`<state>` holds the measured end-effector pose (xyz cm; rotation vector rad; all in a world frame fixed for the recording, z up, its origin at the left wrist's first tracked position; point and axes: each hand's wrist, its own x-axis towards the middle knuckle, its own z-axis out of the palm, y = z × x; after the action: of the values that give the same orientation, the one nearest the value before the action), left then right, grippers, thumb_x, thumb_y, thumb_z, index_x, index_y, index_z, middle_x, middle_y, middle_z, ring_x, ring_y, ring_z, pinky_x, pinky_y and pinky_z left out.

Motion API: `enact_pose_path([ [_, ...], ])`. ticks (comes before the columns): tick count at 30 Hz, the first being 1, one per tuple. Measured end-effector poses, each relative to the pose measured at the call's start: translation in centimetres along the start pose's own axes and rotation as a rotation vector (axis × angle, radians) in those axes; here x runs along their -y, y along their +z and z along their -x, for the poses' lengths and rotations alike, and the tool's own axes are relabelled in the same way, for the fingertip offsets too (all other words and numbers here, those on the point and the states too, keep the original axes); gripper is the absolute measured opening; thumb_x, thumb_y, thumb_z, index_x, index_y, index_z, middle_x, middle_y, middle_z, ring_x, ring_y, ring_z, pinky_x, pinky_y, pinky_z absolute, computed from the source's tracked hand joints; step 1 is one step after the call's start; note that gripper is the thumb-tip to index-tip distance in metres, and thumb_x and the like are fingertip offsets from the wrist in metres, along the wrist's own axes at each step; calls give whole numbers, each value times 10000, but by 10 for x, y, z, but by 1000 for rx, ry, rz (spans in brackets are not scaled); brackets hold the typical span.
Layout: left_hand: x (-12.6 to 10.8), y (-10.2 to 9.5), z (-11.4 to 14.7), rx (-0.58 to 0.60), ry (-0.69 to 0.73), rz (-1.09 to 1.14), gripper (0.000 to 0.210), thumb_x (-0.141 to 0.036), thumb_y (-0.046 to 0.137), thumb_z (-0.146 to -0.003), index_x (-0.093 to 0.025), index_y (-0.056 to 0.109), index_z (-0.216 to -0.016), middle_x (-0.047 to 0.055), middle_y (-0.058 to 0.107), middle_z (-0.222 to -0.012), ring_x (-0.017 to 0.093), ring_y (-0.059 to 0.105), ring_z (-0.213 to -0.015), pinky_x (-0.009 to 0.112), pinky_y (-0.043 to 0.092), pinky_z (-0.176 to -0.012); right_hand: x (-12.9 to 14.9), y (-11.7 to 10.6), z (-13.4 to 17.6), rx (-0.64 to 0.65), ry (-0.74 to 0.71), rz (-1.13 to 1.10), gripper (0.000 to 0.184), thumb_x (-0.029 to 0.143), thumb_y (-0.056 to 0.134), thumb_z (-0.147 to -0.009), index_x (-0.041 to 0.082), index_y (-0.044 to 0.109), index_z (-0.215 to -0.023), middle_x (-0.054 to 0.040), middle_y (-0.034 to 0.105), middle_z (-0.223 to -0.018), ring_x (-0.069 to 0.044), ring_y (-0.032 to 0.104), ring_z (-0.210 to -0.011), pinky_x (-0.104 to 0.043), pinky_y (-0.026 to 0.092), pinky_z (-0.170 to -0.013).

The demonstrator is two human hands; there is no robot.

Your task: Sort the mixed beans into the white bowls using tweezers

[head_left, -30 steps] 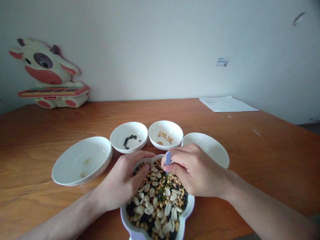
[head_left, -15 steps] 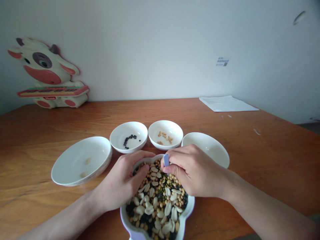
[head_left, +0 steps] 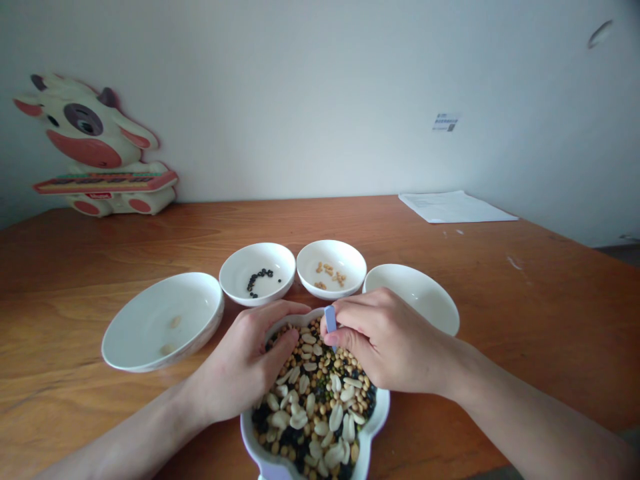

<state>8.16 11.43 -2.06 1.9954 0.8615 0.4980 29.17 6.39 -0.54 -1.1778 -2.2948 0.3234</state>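
Note:
A lobed white-and-lilac container [head_left: 380, 413] full of mixed beans and peanuts [head_left: 310, 403] stands in front of me. My left hand [head_left: 250, 360] is wrapped over its left rim, thumb on the inside and fingers behind the edge. Above the beans at the far right of the container, my right hand [head_left: 395, 343] pinches a slim lilac tool [head_left: 331, 320] between thumb and fingers. The flat upper end of the tool shows. Its lower end points down at the beans and is mostly hidden, so I cannot tell its kind.
Beyond the container, white bowls stand in an arc: one with two pale pieces [head_left: 115, 333], one with black beans [head_left: 235, 267], one with yellow beans [head_left: 357, 267], and one partly behind my right hand [head_left: 440, 300]. A cow toy [head_left: 100, 147] and papers [head_left: 455, 207] lie farther back.
The lilac tool has shifted and tilted slightly to the left, and a bit of its lower part shows below my right thumb. My left hand has stayed in place.

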Motion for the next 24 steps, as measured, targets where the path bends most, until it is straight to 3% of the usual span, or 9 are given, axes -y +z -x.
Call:
enact_pose_path([
  [24,4,2,-1,-1,20,-20,330,-259,520,-926,-191,613,-1235,53,686,-1205,210,656,-1048,275,516,-933,-3,1,-1,-4,-32,-17,217,132,559,-912,144,552,-696,-16,618,-661,-115,545,-600,-227,366,-549],
])
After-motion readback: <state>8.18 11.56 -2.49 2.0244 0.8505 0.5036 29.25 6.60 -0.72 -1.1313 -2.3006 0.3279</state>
